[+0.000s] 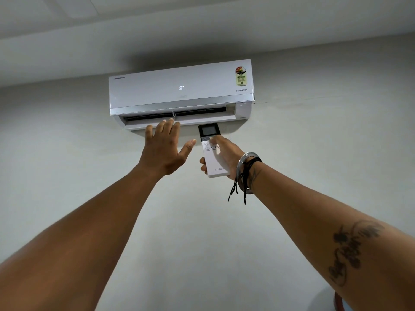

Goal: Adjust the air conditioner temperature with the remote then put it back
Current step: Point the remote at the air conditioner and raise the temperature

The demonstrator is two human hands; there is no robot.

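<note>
Around the slim white plastic remote with its dark screen (pixel 213 151), the right hand (pixel 225 154) makes a closed grip: the fingers wrap behind the lower body and the thumb lies on the round buttons just under the screen. The remote stands almost upright and its top end points up to the white wall-mounted air conditioner (pixel 181 90), near its lower edge. On this wrist there are metal bangles and black threads (pixel 246 173).

The left hand (pixel 167 149) is wide open and holds nothing. Its fingertips reach up just below the open louver flap (pixel 179 121); I judge it is feeling the air flow, but I cannot tell if it touches the flap.

The front panel shows 18 in lit digits (pixel 181 88), so the unit is on. The step in hand seems to be the temperature adjustment. To do it well, the thumb should press one button only and briefly, the top of the remote should stay aimed at the unit, and the eyes should check the digits after every press. A place for putting the remote back is not in view.
</note>
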